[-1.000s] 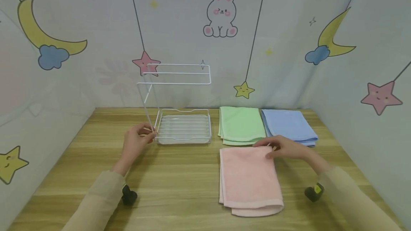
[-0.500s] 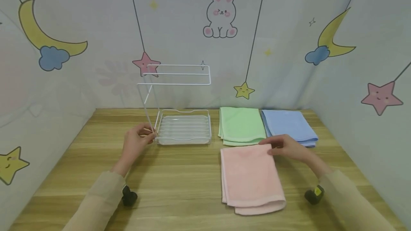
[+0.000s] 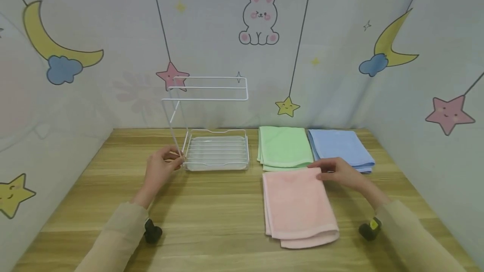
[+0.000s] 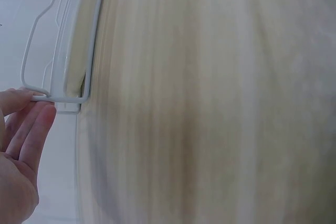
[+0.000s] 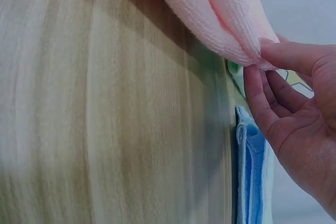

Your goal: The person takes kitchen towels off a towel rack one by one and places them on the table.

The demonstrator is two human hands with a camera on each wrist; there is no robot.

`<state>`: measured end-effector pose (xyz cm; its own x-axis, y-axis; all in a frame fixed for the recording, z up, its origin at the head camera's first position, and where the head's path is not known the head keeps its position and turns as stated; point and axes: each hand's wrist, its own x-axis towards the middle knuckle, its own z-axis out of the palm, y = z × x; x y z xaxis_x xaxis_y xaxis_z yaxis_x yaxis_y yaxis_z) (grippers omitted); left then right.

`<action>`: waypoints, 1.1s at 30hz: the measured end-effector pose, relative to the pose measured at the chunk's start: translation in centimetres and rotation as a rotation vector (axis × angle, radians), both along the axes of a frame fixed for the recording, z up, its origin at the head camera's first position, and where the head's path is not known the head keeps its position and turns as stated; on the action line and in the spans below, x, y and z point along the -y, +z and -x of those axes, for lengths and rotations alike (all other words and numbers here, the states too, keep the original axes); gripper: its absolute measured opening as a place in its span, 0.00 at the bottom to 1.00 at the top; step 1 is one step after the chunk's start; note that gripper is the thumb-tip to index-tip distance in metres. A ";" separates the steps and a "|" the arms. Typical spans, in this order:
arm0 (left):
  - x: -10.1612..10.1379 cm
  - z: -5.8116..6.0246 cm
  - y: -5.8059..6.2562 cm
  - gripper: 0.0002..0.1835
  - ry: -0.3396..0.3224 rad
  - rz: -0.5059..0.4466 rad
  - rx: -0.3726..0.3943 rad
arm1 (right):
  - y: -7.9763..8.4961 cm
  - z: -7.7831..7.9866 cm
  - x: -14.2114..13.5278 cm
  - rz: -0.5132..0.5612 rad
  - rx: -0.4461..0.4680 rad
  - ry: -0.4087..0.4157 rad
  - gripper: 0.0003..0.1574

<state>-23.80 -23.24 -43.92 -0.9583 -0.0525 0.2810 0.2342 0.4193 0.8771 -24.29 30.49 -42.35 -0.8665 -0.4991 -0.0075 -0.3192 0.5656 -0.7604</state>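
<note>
Still early: pink towel [image 3: 298, 202] pinched by right hand [image 3: 338, 172], unhung.
White rack [image 3: 211, 125] is gripped by left hand [image 3: 160, 170]; its bars are bare.

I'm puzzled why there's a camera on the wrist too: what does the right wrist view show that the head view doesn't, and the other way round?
Only the right wrist view shows the right hand pinching the pink towel corner, lifted off the wooden table. Only the head view shows the left hand holding the white wire rack and the whole green towel. Both show the pink towel, the blue towel and the table.
</note>
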 end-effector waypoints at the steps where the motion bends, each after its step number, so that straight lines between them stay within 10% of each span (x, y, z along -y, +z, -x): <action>1: 0.0 0.0 0.0 0.09 0.000 0.001 0.001 | -0.1 0.0 0.0 0.001 0.000 -0.002 0.21; 33: -0.1 0.0 0.2 0.09 0.009 0.006 0.018 | 0.4 -0.1 -0.2 -0.100 -0.054 0.011 0.22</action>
<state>-23.82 -23.12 -43.73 -0.9628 -0.0593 0.2636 0.2143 0.4269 0.8785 -24.21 30.70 -41.98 -0.8615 -0.5076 -0.0108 -0.3650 0.6340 -0.6818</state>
